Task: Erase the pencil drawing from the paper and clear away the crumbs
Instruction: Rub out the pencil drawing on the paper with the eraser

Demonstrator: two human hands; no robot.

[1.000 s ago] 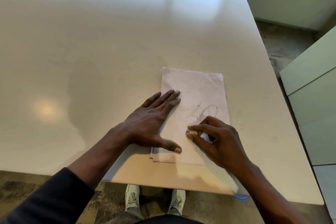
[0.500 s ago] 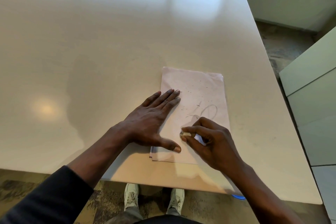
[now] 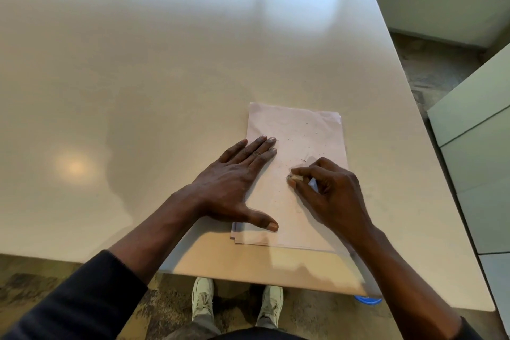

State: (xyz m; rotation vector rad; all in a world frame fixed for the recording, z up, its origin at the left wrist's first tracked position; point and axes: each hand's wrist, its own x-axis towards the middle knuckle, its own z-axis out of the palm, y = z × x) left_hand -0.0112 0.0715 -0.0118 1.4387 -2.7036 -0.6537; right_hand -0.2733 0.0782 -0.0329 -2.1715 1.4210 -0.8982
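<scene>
Head view: a wide, pale, glossy counter (image 3: pixel 165 77), with patterned floor (image 3: pixel 430 69) past its right edge and light cabinets (image 3: pixel 474 124) beyond. The paper (image 3: pixel 303 124) lies close to the counter's near edge, right of centre. The left grip (image 3: pixel 231 188) is released, fingers straight, palm pressing flat on the sheet's left side. The right grip (image 3: pixel 328 196) pinches a small eraser (image 3: pixel 295 177), tip down on the paper's middle. Dark crumbs (image 3: pixel 306 135) dot the far half. White shoes (image 3: pixel 202 298) show below the near edge.
</scene>
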